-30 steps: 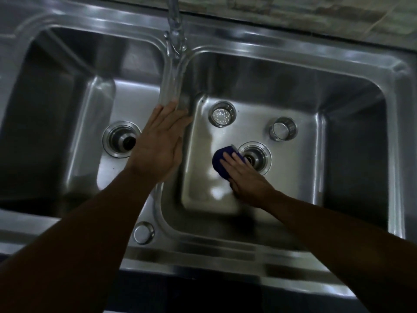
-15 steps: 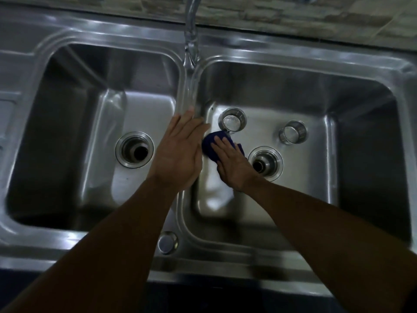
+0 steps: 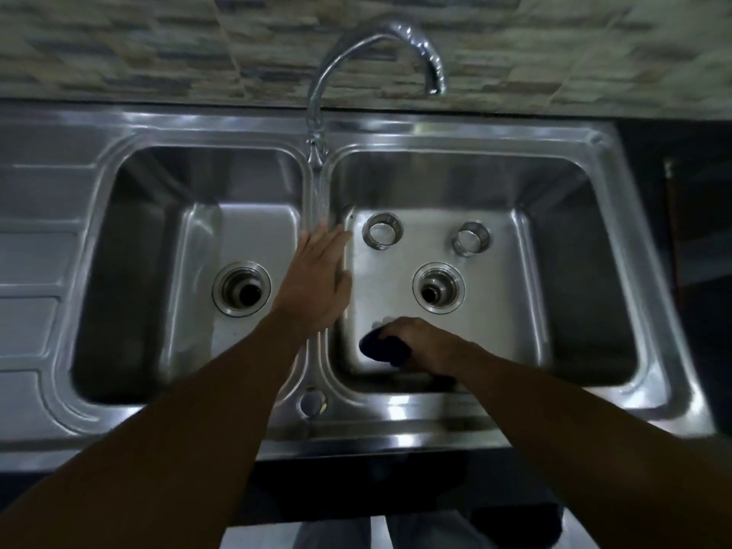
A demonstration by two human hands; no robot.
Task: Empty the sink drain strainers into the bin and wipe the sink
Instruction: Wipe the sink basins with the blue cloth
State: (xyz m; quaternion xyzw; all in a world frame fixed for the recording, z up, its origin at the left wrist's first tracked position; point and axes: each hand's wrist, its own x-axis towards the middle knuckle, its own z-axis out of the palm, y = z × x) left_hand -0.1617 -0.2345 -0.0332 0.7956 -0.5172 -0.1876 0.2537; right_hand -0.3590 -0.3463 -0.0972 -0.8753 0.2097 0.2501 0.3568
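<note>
Hands on steel, both over the double sink (image 3: 396, 427). The left hand (image 3: 317, 283) lies flat on the divider (image 3: 317, 196) between the two basins, fingers straight and together, pointing to twelve o'clock; it is relaxed and grips nothing. The right hand (image 3: 429, 346) is down in the right basin (image 3: 574, 295), fingers curled over a dark blue cloth (image 3: 382, 348), clutching it and pressing it onto the basin floor.

Take the right drain (image 3: 438, 288) as the centre of the dial. The cloth sits at seven o'clock from it, near the front-left corner of the floor and apart from the drain's rim. Both strainers are out and standing on that same floor. The left strainer (image 3: 382, 235) is at eleven o'clock, near the left hand's fingertips but not touching them, and the right strainer (image 3: 471, 242) is at one o'clock.

The left drain (image 3: 241, 288) is mid-floor in the left basin (image 3: 134, 271), at nine o'clock from the left hand. The faucet (image 3: 317, 93) rises at twelve o'clock of the divider, its spout arching toward the right. A round cap (image 3: 313, 402) sits on the rim at the divider's six o'clock. The ribbed drainboard (image 3: 31, 251) is at nine o'clock of the left basin, and a tiled wall (image 3: 119, 45) runs along the top.
</note>
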